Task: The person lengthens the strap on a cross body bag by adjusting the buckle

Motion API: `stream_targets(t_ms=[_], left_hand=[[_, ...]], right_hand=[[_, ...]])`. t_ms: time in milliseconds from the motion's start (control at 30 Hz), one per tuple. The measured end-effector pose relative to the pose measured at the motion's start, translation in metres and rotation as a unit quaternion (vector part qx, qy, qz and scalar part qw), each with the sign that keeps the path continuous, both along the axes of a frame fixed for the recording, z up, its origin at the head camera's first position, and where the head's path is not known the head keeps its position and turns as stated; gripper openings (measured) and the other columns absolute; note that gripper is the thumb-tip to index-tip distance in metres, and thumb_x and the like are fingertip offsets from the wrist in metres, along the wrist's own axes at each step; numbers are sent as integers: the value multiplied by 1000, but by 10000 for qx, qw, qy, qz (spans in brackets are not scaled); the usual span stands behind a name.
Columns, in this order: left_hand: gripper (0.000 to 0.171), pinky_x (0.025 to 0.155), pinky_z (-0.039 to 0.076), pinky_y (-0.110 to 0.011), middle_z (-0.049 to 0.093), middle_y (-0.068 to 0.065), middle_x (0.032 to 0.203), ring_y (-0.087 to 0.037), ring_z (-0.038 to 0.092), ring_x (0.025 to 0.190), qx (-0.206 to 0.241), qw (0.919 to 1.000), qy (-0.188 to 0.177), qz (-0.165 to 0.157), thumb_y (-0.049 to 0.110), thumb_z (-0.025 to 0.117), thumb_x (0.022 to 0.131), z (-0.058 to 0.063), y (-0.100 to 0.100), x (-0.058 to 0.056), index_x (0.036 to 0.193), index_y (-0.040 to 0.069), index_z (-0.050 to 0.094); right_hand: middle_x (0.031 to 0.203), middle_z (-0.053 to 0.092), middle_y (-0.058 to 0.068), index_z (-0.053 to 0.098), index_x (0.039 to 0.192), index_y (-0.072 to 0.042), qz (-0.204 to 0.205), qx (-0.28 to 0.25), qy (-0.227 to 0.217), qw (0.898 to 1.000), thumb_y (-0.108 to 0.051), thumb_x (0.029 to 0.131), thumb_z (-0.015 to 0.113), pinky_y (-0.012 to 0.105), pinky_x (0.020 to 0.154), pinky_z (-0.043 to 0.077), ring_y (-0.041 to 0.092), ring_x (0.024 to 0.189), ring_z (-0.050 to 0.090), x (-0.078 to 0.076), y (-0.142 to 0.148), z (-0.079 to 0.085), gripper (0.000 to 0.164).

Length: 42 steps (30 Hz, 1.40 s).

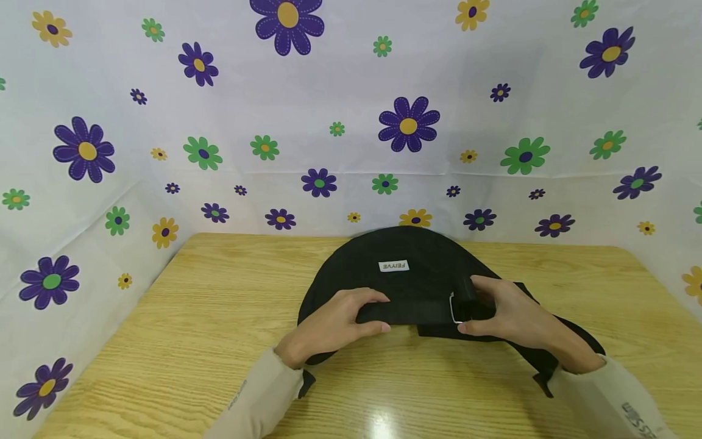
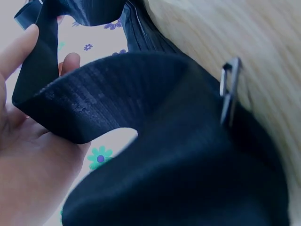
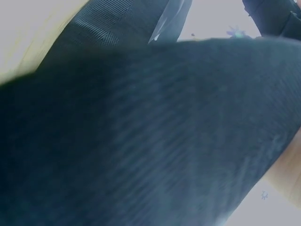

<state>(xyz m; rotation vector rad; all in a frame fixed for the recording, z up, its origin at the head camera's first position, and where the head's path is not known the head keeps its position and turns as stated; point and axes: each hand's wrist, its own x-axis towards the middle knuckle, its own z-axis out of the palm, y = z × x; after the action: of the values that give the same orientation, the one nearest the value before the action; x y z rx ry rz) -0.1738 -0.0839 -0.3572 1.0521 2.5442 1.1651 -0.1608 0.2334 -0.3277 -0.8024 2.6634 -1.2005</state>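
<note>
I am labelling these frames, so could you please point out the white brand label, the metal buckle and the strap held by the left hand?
white brand label (image 1: 393,266), head view, its middle.
metal buckle (image 1: 453,308), head view, left bar.
strap (image 2: 70,106), left wrist view, folded band.

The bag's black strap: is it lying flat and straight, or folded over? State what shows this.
Folded. The strap doubles back in a loop inside the left hand; the right hand grips it by the metal buckle.
</note>
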Motion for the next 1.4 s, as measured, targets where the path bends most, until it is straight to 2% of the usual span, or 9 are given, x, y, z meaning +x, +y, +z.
stream_targets(t_ms=[233,467,600,833,1067,1233,1400], left_hand=[[45,108,44,-38,62,-9,136,-22,55,129,25,10000,65,23,26,70,99,1,-8,0,135,1,61],[43,107,44,-42,62,-12,134,-26,56,128,7,9995,303,2,23,70,99,1,-20,-2,133,-1,61],[42,106,45,-43,63,-13,133,-27,57,127,-27,9993,380,-1,23,69,99,0,-26,-2,133,-1,62],[42,107,44,-43,62,-12,134,-27,56,128,-116,9995,285,19,24,69,100,1,-31,-1,133,0,62],[43,107,44,-45,61,-13,134,-28,55,127,-146,9996,231,86,22,70,98,-1,-40,0,133,0,61],[45,107,43,-47,60,-14,137,-30,54,130,-198,9996,160,132,24,69,99,-2,-46,1,135,-2,60],[44,108,43,-47,59,-12,137,-29,53,130,-197,9996,36,224,22,70,98,-2,-52,2,135,0,60]], right_hand=[[86,60,1,58,108,1,67,-46,-34,10000,-12,84,82,28,62,46,14,77,57,0,3,-1,36],[101,67,2,63,115,1,-42,116,41,9999,-13,84,82,28,75,53,19,92,65,0,9,-2,40],[104,68,4,63,118,2,-51,134,27,9999,-13,84,82,27,78,54,19,95,65,0,12,-2,42],[105,69,4,61,122,5,50,101,-32,9999,-11,85,82,27,77,53,14,94,66,1,15,-2,45],[110,68,7,61,124,5,-73,312,43,9995,-13,84,83,25,79,54,22,100,67,1,21,-5,49],[104,66,3,63,121,3,-130,357,197,9991,-12,83,83,25,76,52,12,91,63,2,26,-7,45],[88,61,-3,65,115,1,-25,177,453,9988,-5,80,84,24,65,44,9,74,55,3,34,-11,41]])
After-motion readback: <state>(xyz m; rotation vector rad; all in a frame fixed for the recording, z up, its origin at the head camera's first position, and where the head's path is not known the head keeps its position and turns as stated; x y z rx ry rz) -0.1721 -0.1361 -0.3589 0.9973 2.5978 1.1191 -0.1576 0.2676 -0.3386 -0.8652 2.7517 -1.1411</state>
